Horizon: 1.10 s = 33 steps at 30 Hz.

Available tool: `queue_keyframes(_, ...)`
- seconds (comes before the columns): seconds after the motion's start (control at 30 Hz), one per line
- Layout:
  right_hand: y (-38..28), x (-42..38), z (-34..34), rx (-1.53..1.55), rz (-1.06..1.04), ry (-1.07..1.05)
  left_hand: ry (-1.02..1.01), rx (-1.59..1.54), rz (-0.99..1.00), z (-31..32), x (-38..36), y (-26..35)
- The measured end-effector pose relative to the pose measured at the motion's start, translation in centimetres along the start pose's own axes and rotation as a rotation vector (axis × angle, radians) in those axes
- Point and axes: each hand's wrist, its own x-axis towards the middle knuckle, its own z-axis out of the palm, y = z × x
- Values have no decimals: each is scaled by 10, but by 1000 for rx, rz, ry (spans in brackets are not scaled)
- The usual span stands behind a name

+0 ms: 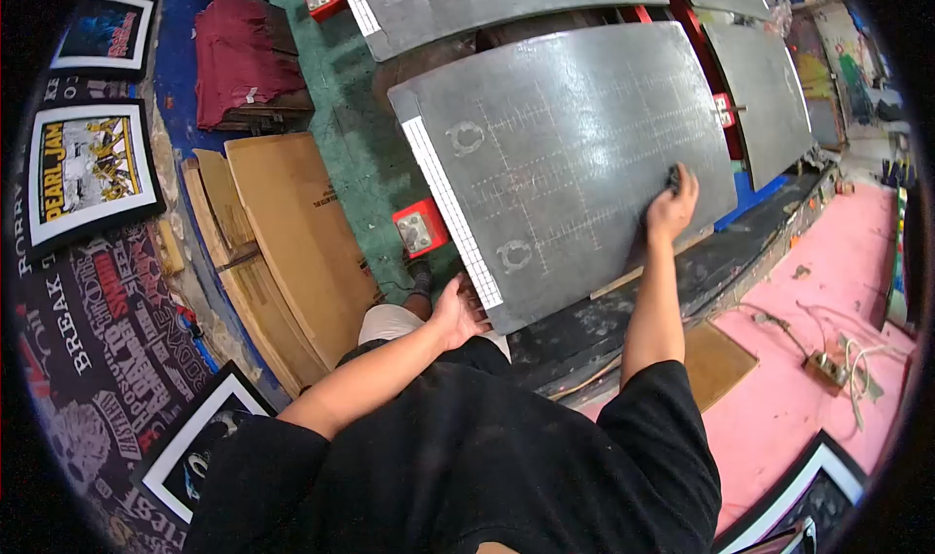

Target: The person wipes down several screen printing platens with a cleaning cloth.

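My black shirt (467,457) fills the near view, my left hand (458,311) spread on the grey board's (565,155) near edge, my right hand (672,203) closed on a small dark object (674,176) at its right.

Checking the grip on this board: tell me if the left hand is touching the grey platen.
Touching. The head view shows the left hand with its fingers lying on the near edge of the grey platen, no gap visible.
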Motion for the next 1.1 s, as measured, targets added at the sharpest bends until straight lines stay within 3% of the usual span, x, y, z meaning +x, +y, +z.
queue_keyframes(0.03, -13, -24, -6, -72, -160, -15, -88, 33, -62, -7, -2, -5)
queue_keyframes(0.07, -46, -50, -15, 124, -180, -148, -157, 31, -96, -8, -8, -6)
queue_keyframes(0.1, -87, -80, -25, 312, -267, -339, -155, 32, -113, -9, -14, -9)
queue_keyframes(0.13, -111, -124, -29, 287, -534, -514, -228, 38, -167, -11, -23, -11)
queue_keyframes(0.17, -152, -156, -50, 499, -686, -754, -307, 53, -213, -13, -26, -8)
queue_keyframes(0.2, -180, -188, -69, 757, -622, -977, -294, 61, -247, -34, -15, -15)
queue_keyframes(0.23, -200, -208, -95, 884, -524, -1130, -290, 194, -64, -41, -24, -25)
queue_keyframes(0.3, -200, -204, -121, 919, -277, -1118, -271, 224, -134, -34, -46, -14)
queue_keyframes(0.37, -154, -166, -106, 654, -408, -582, -294, 107, -286, -44, -41, -8)
queue_keyframes(0.4, -127, -147, -101, 466, -277, -372, -294, 134, -274, -41, -43, -7)
queue_keyframes(0.43, -96, -128, -91, 478, -30, -236, -295, 148, -280, -37, -45, -7)
queue_keyframes(0.5, -67, -111, -72, 149, 161, 25, -269, 171, -213, -27, -46, -5)
queue_keyframes(0.57, -74, -135, -69, 157, -64, -87, -305, 174, -214, -31, -40, -4)
queue_keyframes(0.63, -123, -189, -77, 265, -368, -251, -261, 114, -152, -33, -37, -7)
queue_keyframes(0.7, -158, -265, -100, 657, -370, -719, -183, 46, -151, -48, -32, -9)
queue_keyframes(0.73, -183, -269, -122, 810, -393, -951, -260, 29, -179, -77, -23, -8)
queue_keyframes(0.77, -191, -268, -138, 780, -561, -948, -337, 10, -204, -93, -14, -4)
queue_keyframes(0.8, -182, -258, -136, 780, -494, -891, -178, 257, -109, -52, -55, 2)
queue_keyframes(0.83, -168, -246, -132, 784, -429, -834, -232, 31, -172, -61, -40, -5)
queue_keyframes(0.9, -108, -190, -100, 480, -425, -368, -240, 93, -176, -52, -40, -2)
queue_keyframes(0.93, -91, -155, -100, 490, -83, -311, -234, 90, -164, -46, -38, -2)
queue_keyframes(0.97, -75, -128, -88, 336, 18, -42, -242, 107, -160, -39, -37, -1)
queue_keyframes(1.03, -38, -94, -54, 20, 177, 235, -225, 85, -156, -25, -34, -2)
queue_keyframes(1.1, -55, -96, -40, 42, 95, 138, -230, 116, -134, -12, -31, -3)
